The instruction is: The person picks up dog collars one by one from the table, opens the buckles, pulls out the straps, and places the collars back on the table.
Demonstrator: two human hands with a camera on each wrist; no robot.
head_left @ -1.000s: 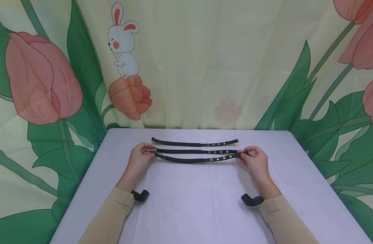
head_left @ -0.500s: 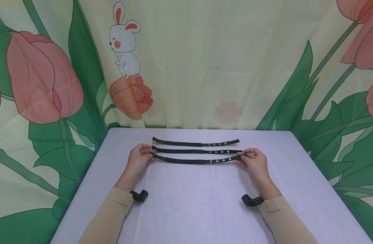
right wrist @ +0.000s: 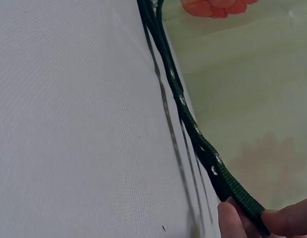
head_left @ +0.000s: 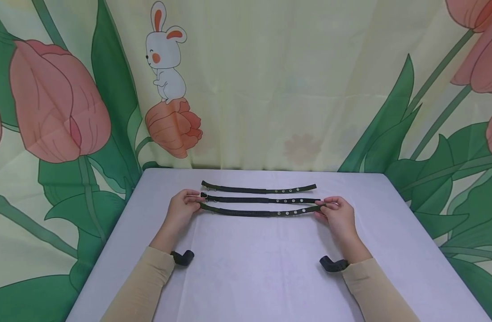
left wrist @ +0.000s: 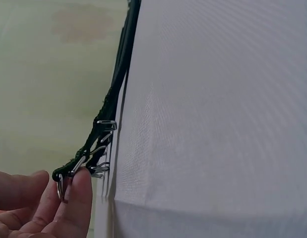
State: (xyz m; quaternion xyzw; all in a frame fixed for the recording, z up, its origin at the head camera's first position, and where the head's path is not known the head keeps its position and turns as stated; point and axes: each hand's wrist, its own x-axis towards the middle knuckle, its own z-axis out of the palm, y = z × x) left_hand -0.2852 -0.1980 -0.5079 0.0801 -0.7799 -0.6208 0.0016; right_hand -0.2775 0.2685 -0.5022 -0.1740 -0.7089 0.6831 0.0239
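Three dark green collars with metal eyelets on their right parts stretch side by side in the head view. My left hand (head_left: 180, 209) pinches the buckle end of the nearest collar (head_left: 246, 213); metal rings hang beside the fingertips in the left wrist view. At the other end, my right hand (head_left: 337, 213) pinches the plain strap tip between thumb and fingers. This collar sags a little between both hands, above its shadow in the right wrist view. Just behind it lies the middle collar (head_left: 241, 200), and farther back the third collar (head_left: 241, 190).
A white cloth (head_left: 254, 268) covers the table under the collars. Behind the far edge hangs a curtain (head_left: 254, 89) printed with tulips and a rabbit. Each wrist wears a black camera mount, one left (head_left: 183, 258) and one right (head_left: 333, 264).
The nearest collar's left end has come slightly toward me, away from the middle collar. Both hands keep hold of it and shift only a little.
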